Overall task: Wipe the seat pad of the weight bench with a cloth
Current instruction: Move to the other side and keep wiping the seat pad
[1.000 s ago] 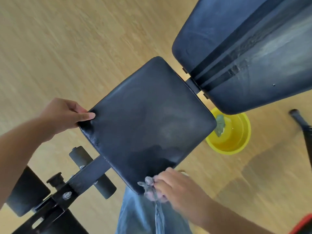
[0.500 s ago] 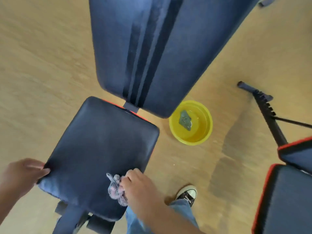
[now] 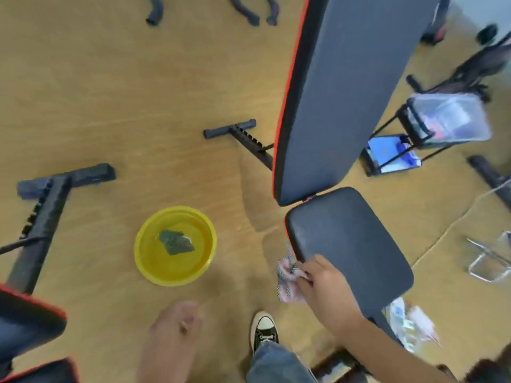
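at seat pad (image 3: 351,244) edge (left side), right grip (image 3: 320,283) bunches cloth (image 3: 287,277).

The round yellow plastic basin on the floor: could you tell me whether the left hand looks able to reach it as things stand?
Probably yes. The left hand is empty and hangs just short of the round yellow plastic basin, with only bare wooden floor between them. The right hand is busy holding the checked cloth at the black seat pad.

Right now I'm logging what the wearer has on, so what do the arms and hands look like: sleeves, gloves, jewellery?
Both are bare: no gloves and no sleeve reaches the forearms in view. The right hand shows no ring or watch. The left hand is motion-blurred, so small items there cannot be ruled out.
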`<state>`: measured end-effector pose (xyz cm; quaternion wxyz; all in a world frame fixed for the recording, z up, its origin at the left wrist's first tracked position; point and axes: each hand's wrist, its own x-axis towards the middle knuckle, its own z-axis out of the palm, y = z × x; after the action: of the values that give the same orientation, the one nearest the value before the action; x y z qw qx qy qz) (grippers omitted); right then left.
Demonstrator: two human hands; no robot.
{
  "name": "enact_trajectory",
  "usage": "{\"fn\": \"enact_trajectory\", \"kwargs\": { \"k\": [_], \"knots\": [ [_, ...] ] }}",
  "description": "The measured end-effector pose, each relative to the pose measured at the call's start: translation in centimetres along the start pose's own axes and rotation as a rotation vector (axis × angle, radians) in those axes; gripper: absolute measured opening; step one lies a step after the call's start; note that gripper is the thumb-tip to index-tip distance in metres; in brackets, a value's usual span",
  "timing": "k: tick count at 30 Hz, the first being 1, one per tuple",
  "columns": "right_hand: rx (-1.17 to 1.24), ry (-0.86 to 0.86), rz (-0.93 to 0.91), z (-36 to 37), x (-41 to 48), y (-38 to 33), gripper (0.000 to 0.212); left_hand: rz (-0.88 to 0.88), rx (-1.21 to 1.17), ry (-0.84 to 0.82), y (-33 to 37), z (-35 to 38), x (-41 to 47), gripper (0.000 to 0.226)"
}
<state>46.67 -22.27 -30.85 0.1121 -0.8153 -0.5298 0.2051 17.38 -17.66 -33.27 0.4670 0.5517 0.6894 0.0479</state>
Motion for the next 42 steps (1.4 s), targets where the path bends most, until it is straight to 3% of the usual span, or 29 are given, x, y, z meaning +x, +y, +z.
{"fn": "enact_trajectory", "kwargs": {
  "k": [2,5,6,8,11,15,19,21,23,25,27,30,32,33,35,37,38,40,41,42],
  "knots": [
    [-0.05,0.041,0.173,-1.9,1.5,5.6,0.033,0.023,0.0,-0.119,4.0,3.0,1.7,0.03],
    [0.009,0.233,0.458,-4.6,4.0,14.2,0.031,0.203,0.14,-0.181,10.5,6.8,3.9,0.01],
    [0.02,0.294,0.544,-5.1,4.5,16.6,0.027,0.303,0.265,-0.206,12.5,8.0,4.3,0.012],
    [-0.049,0.281,0.65,-4.7,4.8,20.2,0.03,0.502,0.525,-0.239,15.8,11.3,5.4,0.039],
    [-0.134,0.205,0.638,-2.3,3.9,22.0,0.026,0.5,0.563,-0.256,21.0,15.9,7.4,0.07],
    [-0.139,0.111,0.543,-1.8,2.8,23.9,0.045,0.38,0.55,-0.332,24.1,19.6,11.8,0.106],
    [-0.217,-0.046,0.41,-2.6,2.9,28.6,0.038,0.385,0.816,-0.382,25.1,21.0,12.8,0.104],
    [-0.152,0.049,0.494,-3.2,3.0,30.3,0.032,0.397,0.89,-0.393,25.3,21.3,13.3,0.099],
    [-0.006,0.306,0.673,-2.5,3.2,28.5,0.025,0.39,0.936,-0.385,25.2,21.5,13.7,0.095],
    [0.137,0.449,0.713,-0.3,4.4,22.9,0.022,0.396,0.974,-0.355,25.2,21.7,13.9,0.091],
    [0.182,0.354,0.476,2.6,5.5,16.3,0.022,0.403,1.002,-0.347,25.0,21.8,14.4,0.086],
    [-0.068,0.139,-0.132,4.3,5.5,13.9,0.048,0.441,1.051,-0.366,24.9,21.1,15.3,0.071],
    [-0.195,0.14,-0.255,1.8,5.9,18.0,0.026,0.479,1.038,-0.366,25.3,20.7,15.5,0.062],
    [-0.21,0.196,-0.146,0.4,6.2,20.7,0.02,0.502,1.031,-0.361,25.5,20.6,15.5,0.057],
    [-0.116,0.402,0.296,-1.9,6.8,25.2,0.026,0.537,1.027,-0.356,25.9,20.5,15.7,0.049],
    [0.045,0.596,0.731,-2.2,7.8,25.2,0.021,0.551,1.014,-0.35,26.0,20.5,16.0,0.044],
    [0.151,0.626,0.821,-0.9,8.6,23.4,0.019,0.554,1.002,-0.35,26.1,20.3,16.1,0.043],
    [0.34,0.576,0.794,1.8,10.0,18.1,0.019,0.544,0.967,-0.358,25.9,20.0,16.7,0.042],
    [0.381,0.525,0.649,3.1,10.0,15.6,0.019,0.535,0.96,-0.365,25.8,19.8,16.9,0.044],
    [0.286,0.434,0.381,4.0,9.5,13.8,0.018,0.54,0.974,-0.372,25.8,19.7,17.1,0.048]
  ]
}}
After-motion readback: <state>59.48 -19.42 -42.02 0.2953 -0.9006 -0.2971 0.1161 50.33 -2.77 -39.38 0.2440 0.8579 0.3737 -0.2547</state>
